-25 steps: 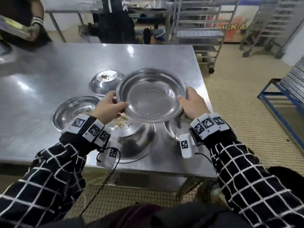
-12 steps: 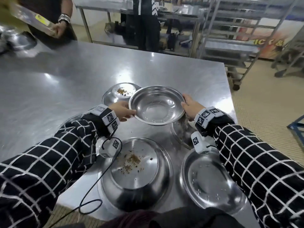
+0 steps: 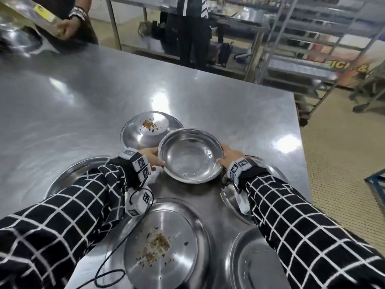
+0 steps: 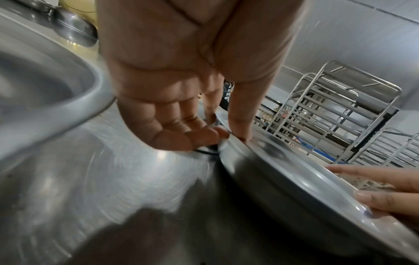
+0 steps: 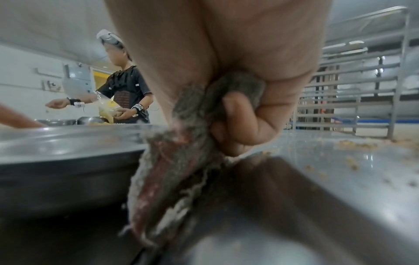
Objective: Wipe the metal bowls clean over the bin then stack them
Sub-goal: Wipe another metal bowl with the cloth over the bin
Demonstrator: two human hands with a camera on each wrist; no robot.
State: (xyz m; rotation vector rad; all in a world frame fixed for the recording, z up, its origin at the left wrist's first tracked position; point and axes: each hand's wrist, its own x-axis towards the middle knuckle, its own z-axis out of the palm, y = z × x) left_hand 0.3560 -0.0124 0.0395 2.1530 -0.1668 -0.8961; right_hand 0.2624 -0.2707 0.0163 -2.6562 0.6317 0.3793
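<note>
Between my two hands is a clean metal bowl, open side up, low over the steel table. My left hand pinches its left rim, thumb on top and fingers under, as the left wrist view shows of the hand and bowl. My right hand grips the right rim. In the right wrist view the lower fingers of that hand are curled round a grey cloth that hangs beside the bowl. Whether the bowl touches the table I cannot tell.
Two upturned bowls carry food crumbs, one beyond the held bowl and one near me. More bowls lie left, under my right arm and at the near right. Another person works at the far left. Wheeled racks stand behind.
Both hands have carried the bowl away from me and down, from over the near crumbed bowl to a spot among the bowls further out. The grips are the same.
</note>
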